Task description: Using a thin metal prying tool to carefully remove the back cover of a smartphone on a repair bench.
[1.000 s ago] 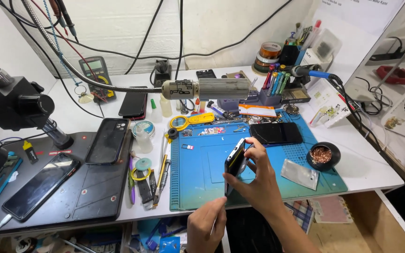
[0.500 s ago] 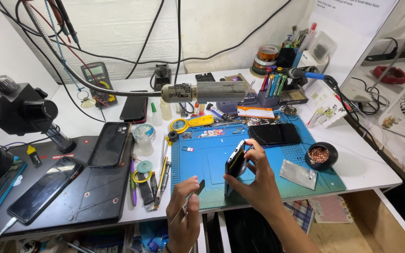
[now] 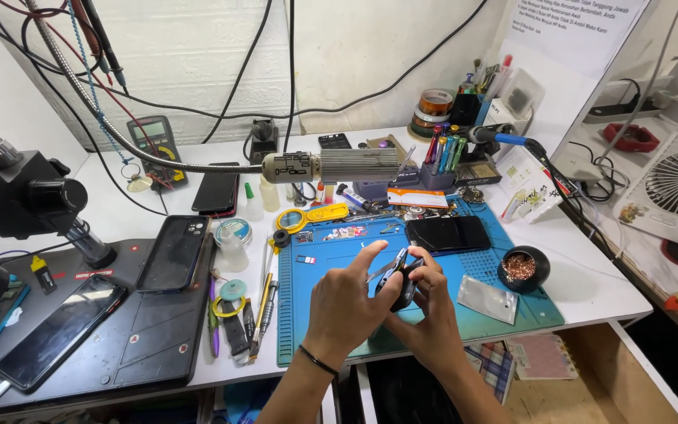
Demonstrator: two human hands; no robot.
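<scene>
A big white worktop (image 3: 158, 212) fills the view, smooth and flat, with its front edge running just below the hands. On its left lies a dark grey mat (image 3: 143, 338) that looks flat and a bit dusty. A black phone (image 3: 173, 253) and a second black phone (image 3: 56, 334) lie on it, both shiny and shaped like long boxes. In the middle lies a blue mat (image 3: 323, 314), soft-looking, with small square pockets along the top. Its near edge sits close to the worktop edge. A dark phone screen (image 3: 447, 233) lies flat at the back of the blue mat. A small round black bowl (image 3: 521, 268) with crinkly copper bits sits at the mat's right edge. A clear little bag (image 3: 486, 298) lies just beside it.

Both hands are above the front of the blue mat, close together. The right hand (image 3: 429, 314) wraps around a small dark phone (image 3: 399, 287) and holds it up on its edge. The left hand (image 3: 347, 306) pinches thin metal tweezers (image 3: 384, 267), and their tip touches the small dark phone. The blue mat has open room to the left of the hands.
</scene>
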